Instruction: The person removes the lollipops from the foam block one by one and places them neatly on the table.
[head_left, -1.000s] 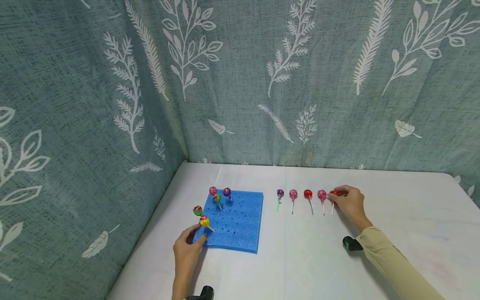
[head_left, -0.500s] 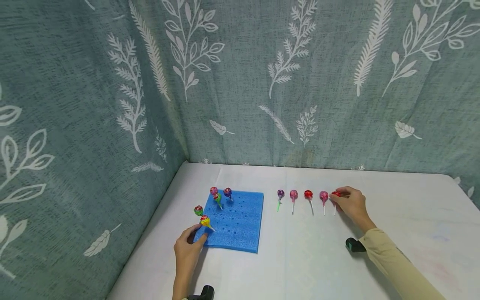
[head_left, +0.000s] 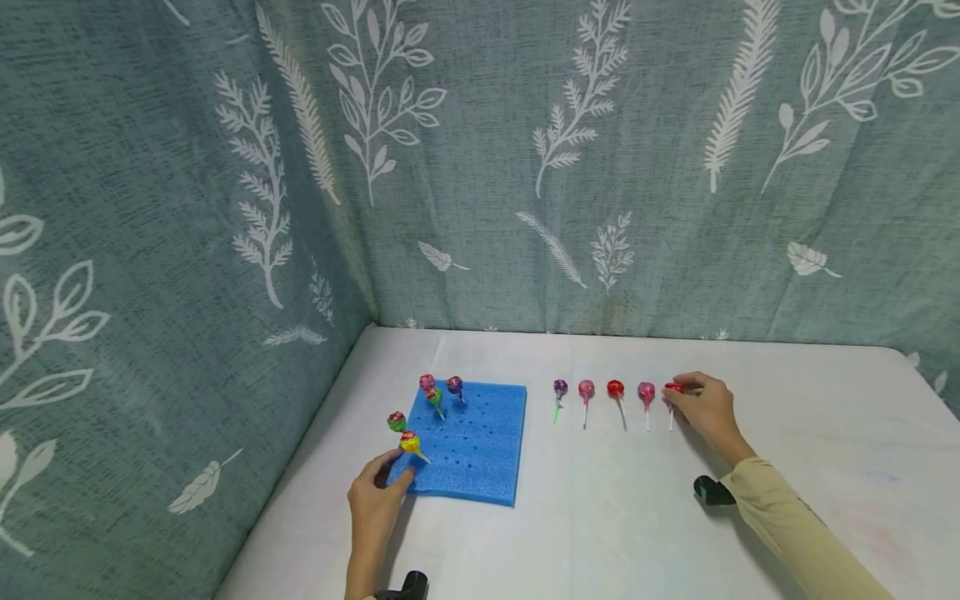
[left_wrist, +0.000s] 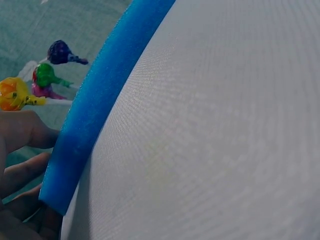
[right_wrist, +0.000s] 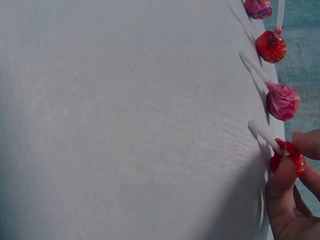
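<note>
My right hand [head_left: 707, 412] pinches the head of a red lollipop [right_wrist: 288, 156] between thumb and fingers. Its white stick lies toward the near side, at the right end of a row of lollipops. Beside it lies a pink lollipop [head_left: 647, 392], then a red-wrapped one [head_left: 616, 389], another pink one [head_left: 587, 389] and a purple one [head_left: 560, 387] with a green stick. My left hand [head_left: 378, 492] grips the near left corner of a blue foam board [head_left: 487, 467]. Above that hand stands a yellow lollipop [left_wrist: 15, 94], stuck in the board.
Also stuck along the board's left and far side are a green lollipop [head_left: 396, 422], a second green one [head_left: 434, 397], a pink one [head_left: 427, 382] and a purple one [head_left: 454, 385]. Small holes dot the board. A patterned curtain [head_left: 480, 208] hangs behind the white table [head_left: 600, 517].
My right hand has shifted slightly to the right with the red lollipop, so the gap to the pink lollipop beside it is a little wider. The left hand stays at the board's corner.
</note>
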